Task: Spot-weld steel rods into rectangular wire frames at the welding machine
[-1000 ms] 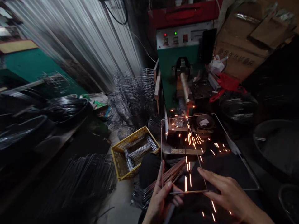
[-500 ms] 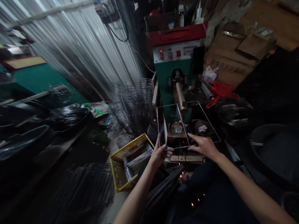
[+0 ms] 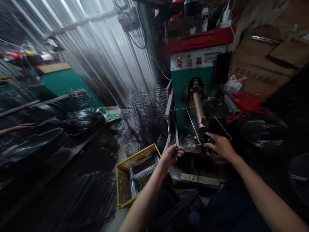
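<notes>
Both my hands hold a thin rectangular wire frame (image 3: 190, 120) flat in front of a green and red welding machine (image 3: 193, 71). My left hand (image 3: 170, 153) pinches the frame's near left corner. On the near right edge rests my right hand (image 3: 220, 146), fingers curled over the wire. The machine's brass-coloured electrode arm (image 3: 199, 111) points down at the frame's cross wire, just above a small dish of metal bits (image 3: 189, 140).
A yellow crate (image 3: 125, 170) with wire parts sits on the floor at my left knee. Stacks of wire racks (image 3: 145, 109) lean by the corrugated wall. Black wire coils (image 3: 82, 119) lie left; cardboard boxes (image 3: 260, 64) and a red bag (image 3: 246, 103) are right.
Sparks flew a second ago with the frame low near my lap. Since then both hands pushed the frame forward and up to the machine, and the sparks have died out.
</notes>
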Available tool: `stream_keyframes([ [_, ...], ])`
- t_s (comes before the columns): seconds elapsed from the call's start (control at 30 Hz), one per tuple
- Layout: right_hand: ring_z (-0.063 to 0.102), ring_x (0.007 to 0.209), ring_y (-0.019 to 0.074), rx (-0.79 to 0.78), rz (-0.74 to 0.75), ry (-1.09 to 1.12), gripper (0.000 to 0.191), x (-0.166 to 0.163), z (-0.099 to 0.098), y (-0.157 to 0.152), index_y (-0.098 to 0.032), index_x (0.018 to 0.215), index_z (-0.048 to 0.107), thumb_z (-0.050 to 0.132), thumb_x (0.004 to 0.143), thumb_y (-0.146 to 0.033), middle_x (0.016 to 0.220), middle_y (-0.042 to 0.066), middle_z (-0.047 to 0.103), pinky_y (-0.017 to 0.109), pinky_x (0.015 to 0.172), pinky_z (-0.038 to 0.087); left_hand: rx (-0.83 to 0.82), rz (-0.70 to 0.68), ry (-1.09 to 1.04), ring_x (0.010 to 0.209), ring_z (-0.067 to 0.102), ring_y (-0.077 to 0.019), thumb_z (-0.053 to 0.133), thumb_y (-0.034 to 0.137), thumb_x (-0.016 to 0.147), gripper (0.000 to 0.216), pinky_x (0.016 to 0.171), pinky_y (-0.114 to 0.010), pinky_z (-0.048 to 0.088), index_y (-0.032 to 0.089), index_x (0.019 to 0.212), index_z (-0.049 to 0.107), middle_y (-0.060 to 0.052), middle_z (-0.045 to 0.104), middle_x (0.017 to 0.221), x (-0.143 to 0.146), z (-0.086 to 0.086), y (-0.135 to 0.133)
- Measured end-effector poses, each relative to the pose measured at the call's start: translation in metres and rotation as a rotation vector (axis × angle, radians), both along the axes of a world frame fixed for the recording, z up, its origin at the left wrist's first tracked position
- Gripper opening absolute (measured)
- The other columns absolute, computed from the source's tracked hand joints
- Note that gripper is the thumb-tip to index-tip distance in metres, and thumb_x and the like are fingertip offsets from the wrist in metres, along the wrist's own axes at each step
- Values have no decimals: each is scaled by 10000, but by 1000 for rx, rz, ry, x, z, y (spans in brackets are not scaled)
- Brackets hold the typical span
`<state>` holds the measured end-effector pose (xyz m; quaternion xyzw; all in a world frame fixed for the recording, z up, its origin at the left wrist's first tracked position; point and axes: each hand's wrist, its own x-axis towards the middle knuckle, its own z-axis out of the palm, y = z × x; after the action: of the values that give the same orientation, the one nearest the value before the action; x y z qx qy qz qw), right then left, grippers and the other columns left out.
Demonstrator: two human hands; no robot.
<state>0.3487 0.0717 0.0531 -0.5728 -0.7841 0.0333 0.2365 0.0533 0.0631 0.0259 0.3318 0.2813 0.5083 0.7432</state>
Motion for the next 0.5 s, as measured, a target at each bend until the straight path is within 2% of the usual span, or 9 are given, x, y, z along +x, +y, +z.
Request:
stream_keyframes([
  [0.27,693,894,245,23,17,7,468,-1,9,7,-235,1229,592,626,835,-485,1018,62,728,299,725,509,-13,10,-14,609,709,-171,590,195,883,919,506,-210,526,280,1519,-67,-101,758,833,2,3,10],
  [0.5,685,839,215,42,16,66,478,9,-1,8,-244,1268,576,589,860,-494,1009,52,719,305,727,514,-9,-3,33,617,708,-160,555,202,905,835,517,-204,523,249,1528,-1,-99,759,814,0,-1,12],
])
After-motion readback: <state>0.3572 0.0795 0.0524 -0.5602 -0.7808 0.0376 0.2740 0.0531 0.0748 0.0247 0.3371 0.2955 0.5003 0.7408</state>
